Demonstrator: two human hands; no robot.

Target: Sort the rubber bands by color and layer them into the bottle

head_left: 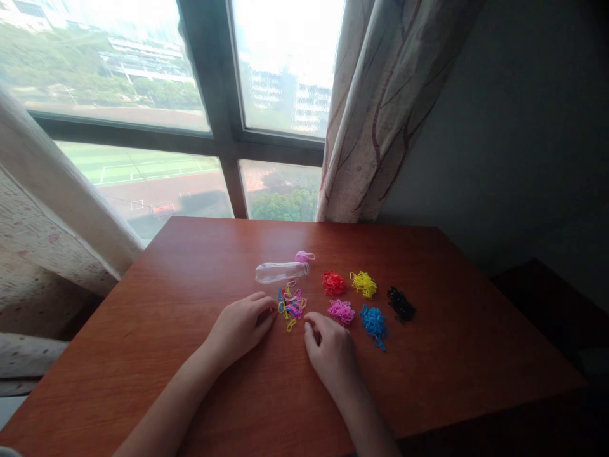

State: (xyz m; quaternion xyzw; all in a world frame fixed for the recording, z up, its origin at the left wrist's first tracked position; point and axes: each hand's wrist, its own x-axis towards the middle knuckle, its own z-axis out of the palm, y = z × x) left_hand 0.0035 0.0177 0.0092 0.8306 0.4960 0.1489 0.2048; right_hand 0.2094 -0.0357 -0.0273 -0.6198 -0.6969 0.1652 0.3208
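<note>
A small pile of mixed-colour rubber bands [294, 304], in pink, yellow, blue and other colours, lies on the brown table between my hands. At the pile's left edge is my left hand [240, 325], its fingers curled and the thumb close to the index finger. My right hand [332, 349] rests just right of the pile, with thumb and index fingertip together. Whether either pinch holds a band is too small to see. Behind the pile a clear plastic bottle [280, 272] lies on its side, its pink looped cap [304, 256] off beside the mouth.
Sorted heaps of bands sit to the right: red [333, 284], yellow [364, 285], pink [341, 311], blue [374, 323] and black [400, 304]. The wooden table [442, 368] reaches a window [280, 190] at the back, with a curtain [375, 114] on each side.
</note>
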